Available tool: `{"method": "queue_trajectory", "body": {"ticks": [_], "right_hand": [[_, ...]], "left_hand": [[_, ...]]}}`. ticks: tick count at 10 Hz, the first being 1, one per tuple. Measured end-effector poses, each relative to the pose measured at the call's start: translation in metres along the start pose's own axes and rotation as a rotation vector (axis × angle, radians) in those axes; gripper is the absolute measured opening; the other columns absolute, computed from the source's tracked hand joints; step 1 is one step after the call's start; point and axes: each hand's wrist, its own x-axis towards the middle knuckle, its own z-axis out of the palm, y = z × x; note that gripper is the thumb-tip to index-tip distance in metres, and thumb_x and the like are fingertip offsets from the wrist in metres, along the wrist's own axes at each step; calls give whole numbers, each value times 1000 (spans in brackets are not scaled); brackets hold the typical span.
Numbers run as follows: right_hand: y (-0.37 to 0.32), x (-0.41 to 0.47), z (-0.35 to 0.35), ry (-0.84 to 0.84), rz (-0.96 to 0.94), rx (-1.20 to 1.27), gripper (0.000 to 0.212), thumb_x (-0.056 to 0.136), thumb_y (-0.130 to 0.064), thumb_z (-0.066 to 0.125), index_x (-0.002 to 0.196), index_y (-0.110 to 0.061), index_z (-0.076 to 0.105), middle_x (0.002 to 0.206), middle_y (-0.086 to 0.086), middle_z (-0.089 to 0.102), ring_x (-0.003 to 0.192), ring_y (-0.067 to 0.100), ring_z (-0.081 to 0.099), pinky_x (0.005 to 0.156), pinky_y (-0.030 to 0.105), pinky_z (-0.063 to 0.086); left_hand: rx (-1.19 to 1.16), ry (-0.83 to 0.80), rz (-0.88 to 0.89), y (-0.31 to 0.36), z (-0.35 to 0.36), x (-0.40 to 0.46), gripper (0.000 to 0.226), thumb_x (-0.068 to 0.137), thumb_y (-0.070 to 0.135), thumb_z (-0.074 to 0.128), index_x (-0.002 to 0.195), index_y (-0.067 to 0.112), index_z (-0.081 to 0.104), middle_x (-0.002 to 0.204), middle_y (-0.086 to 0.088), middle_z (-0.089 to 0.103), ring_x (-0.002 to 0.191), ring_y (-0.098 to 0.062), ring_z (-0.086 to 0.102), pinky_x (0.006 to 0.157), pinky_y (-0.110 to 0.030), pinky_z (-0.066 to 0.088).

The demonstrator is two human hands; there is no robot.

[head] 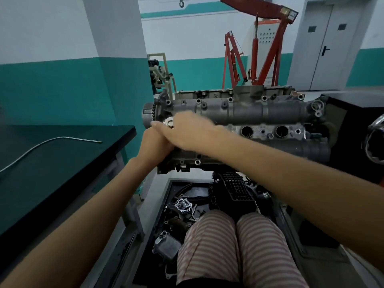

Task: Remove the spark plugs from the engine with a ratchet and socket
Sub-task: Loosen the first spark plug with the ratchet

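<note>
On the left, a thin bent metal rod (47, 142) lies on the dark tabletop (68, 163), near its far edge. The left hand (154, 145) reaches to the left end of the engine (259, 115); its fingers are hidden under the right hand, so I cannot tell if they grip something. The right hand (187, 132) lies over the left one, fingers curled around the round silver head of the ratchet (168, 123), which sits at the engine's left end. Further right, two open round plug holes (246, 131) show on the engine top. Below the engine, loose parts lie in a black tray (164, 196) on the floor. A red hoist (264, 48) stands behind.
</note>
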Motion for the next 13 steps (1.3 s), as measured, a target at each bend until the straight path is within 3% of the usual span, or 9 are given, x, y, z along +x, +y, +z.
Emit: {"method": "queue_trajectory", "body": {"ticks": [1,2,3,4,6,9,11,12,13], "right_hand": [[9,5,-5,233,-141,-494,63,89,-67,22,57,-16,40,58,-2,40,51,12,39,46,26,23],[3,5,6,186,-34,-124,61,89,-66,25,59,-16,40,57,-2,42,51,13,40,46,25,22],[0,4,5,-317,362,1049,55,91,-58,33,63,-12,43,57,1,40,51,14,38,51,25,34],[-3,3,9,-436,466,1517,51,94,-47,27,60,-11,39,57,5,37,48,16,35,55,28,37],[11,10,1,111,-38,-111,56,95,-55,23,56,-17,39,60,0,40,53,13,40,48,27,27],[2,-4,15,-406,402,1460,38,95,-39,38,72,-11,45,64,5,44,54,14,43,56,28,47],[15,3,-5,73,-124,-252,57,90,-63,26,81,-13,52,68,-1,46,66,18,50,57,30,36],[20,3,-1,190,-136,-302,53,89,-63,29,88,-14,47,67,-3,42,65,18,46,54,30,33],[13,-2,9,-141,126,454,43,90,-50,42,99,-8,45,72,3,53,59,16,52,53,29,49]], "left_hand": [[76,7,114,3,-3,1,18,76,19,50,65,6,47,54,-17,55,45,-26,45,45,-23,18],[64,-12,69,7,-5,0,16,81,7,52,65,6,50,61,-24,59,56,-37,56,48,-30,32],[47,-6,12,3,-4,-1,31,76,4,51,48,13,40,51,-14,51,54,-29,47,52,-32,31],[42,-24,15,4,-6,1,51,75,-3,53,45,22,20,42,6,30,49,-20,34,45,-25,14],[175,42,202,2,-3,1,23,81,22,51,66,3,54,54,-15,57,45,-30,50,45,-20,9],[151,-43,63,4,-4,0,44,74,0,49,46,21,23,42,7,28,46,-17,32,46,-27,16],[68,54,170,2,-1,-2,35,75,18,56,53,21,29,47,-1,40,45,-20,36,46,-18,12],[66,16,131,2,-2,2,33,74,23,47,50,20,24,46,0,34,43,-16,26,46,-20,9],[-115,-56,-37,2,-1,1,39,76,18,48,51,30,21,43,-3,47,38,-15,35,41,-24,17]]}}
